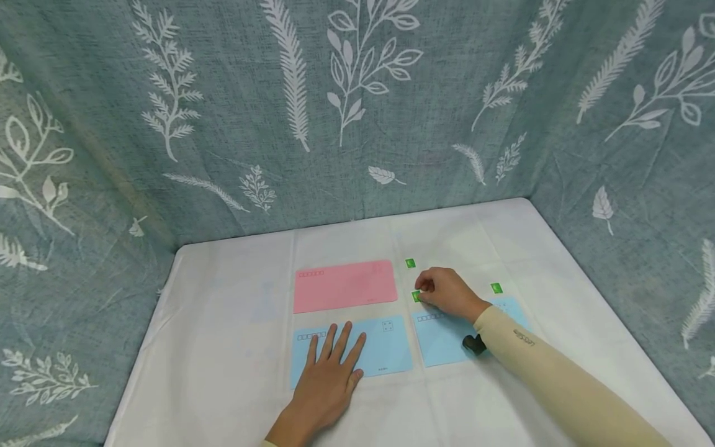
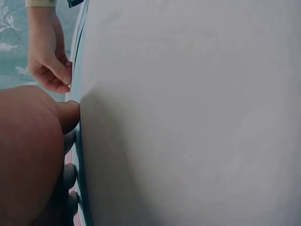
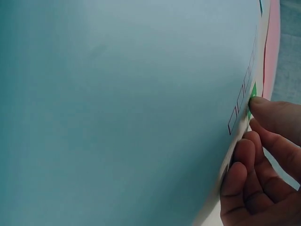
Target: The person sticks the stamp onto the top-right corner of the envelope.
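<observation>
In the head view my left hand (image 1: 326,385) lies palm down with fingers spread on a blue envelope (image 1: 385,354), its thumb at the lower edge. My right hand (image 1: 449,293) reaches over the top edge of a second blue envelope (image 1: 444,344). Thumb and index fingertip of that hand come together at a small green stamp (image 1: 416,296). Seen from the right wrist, the thumb covers part of the stamp (image 3: 252,101) and the other fingers are curled below it. A pink envelope (image 1: 343,288) lies behind the left blue one.
Two more green stamps lie apart on the white table (image 1: 223,347): one stamp (image 1: 410,263) right of the pink envelope, the other stamp (image 1: 496,288) behind the right blue envelope. A black object (image 1: 473,344) shows beside the right wrist. Patterned grey-green curtains (image 1: 234,124) hang around the table.
</observation>
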Motion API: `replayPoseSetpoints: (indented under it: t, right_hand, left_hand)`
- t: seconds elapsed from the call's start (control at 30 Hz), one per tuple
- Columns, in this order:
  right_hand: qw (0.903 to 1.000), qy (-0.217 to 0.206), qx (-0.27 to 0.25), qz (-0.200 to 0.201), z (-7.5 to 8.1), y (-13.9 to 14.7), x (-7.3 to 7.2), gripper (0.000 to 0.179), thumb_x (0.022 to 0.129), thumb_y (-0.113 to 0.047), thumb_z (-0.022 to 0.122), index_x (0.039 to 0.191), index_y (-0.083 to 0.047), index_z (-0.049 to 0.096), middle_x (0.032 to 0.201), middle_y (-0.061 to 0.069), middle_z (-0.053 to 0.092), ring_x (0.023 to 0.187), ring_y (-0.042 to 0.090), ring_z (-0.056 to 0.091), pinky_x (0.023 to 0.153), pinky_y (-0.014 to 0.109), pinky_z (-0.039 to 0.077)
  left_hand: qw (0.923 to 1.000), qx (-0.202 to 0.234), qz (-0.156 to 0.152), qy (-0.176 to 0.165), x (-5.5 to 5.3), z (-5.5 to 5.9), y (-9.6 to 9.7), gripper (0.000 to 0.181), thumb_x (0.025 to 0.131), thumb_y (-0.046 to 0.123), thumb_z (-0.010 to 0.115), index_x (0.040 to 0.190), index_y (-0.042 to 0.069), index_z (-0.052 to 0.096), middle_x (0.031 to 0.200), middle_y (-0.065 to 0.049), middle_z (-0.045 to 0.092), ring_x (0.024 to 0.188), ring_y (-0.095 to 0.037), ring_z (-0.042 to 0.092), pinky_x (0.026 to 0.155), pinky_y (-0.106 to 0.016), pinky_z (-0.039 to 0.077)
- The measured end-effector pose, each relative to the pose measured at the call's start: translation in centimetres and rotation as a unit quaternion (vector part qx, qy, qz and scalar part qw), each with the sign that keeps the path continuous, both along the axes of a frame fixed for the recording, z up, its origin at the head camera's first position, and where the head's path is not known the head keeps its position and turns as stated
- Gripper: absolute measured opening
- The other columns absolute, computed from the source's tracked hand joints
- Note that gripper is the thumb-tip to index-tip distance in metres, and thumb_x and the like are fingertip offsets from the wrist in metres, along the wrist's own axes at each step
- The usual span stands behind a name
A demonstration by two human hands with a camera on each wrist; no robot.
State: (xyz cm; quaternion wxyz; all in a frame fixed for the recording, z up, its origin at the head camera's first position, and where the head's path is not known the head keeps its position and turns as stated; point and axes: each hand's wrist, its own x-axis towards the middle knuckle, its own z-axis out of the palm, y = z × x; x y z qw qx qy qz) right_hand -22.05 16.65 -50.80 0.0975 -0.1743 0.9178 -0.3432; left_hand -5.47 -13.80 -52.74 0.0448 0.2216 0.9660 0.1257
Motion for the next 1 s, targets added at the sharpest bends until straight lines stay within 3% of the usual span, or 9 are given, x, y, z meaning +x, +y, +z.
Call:
replayPoseSetpoints:
  t: [0.17,0.43,0.73,1.0]
  right_hand:
    - [1.0,-0.003,0.001,-0.006,-0.1,-0.1,-0.1,0.008,0.095,-0.006,0.082,0.1,-0.009,0.077,0.092,-0.001,0.067,0.086,0.019,0.06,0.081,0.036,0.054]
    - [1.0,0.004,-0.002,-0.001,-0.1,0.0,-0.1,0.012,0.094,-0.004,0.083,0.097,-0.011,0.074,0.091,-0.001,0.066,0.086,0.019,0.06,0.081,0.037,0.053]
    - [1.0,0.003,-0.005,0.005,-0.1,0.1,-0.3,0.013,0.094,-0.002,0.082,0.096,-0.011,0.072,0.087,-0.003,0.067,0.083,0.018,0.06,0.079,0.036,0.053]
    - [0.9999,-0.012,-0.006,0.004,0.0,0.3,-0.7,0.011,0.096,-0.001,0.076,0.097,-0.012,0.077,0.088,-0.003,0.069,0.085,0.019,0.06,0.081,0.037,0.053]
  left_hand:
    - [0.9998,-0.014,0.001,-0.011,-0.1,0.8,0.2,0.06,0.116,0.037,0.049,0.171,0.015,0.037,0.178,-0.018,0.022,0.163,-0.045,0.015,0.127,-0.07,0.013]
    - [1.0,0.006,-0.002,-0.003,-0.2,0.4,0.1,0.06,0.114,0.036,0.053,0.169,0.014,0.04,0.177,-0.018,0.025,0.162,-0.046,0.018,0.125,-0.072,0.014]
    - [0.9997,0.018,-0.007,-0.012,-0.2,0.7,0.0,0.059,0.115,0.037,0.05,0.169,0.014,0.04,0.176,-0.02,0.025,0.162,-0.047,0.017,0.125,-0.073,0.012]
    - [0.9998,-0.012,-0.002,-0.018,-0.3,1.3,0.2,0.061,0.114,0.039,0.053,0.169,0.015,0.041,0.177,-0.018,0.026,0.163,-0.045,0.017,0.125,-0.072,0.014]
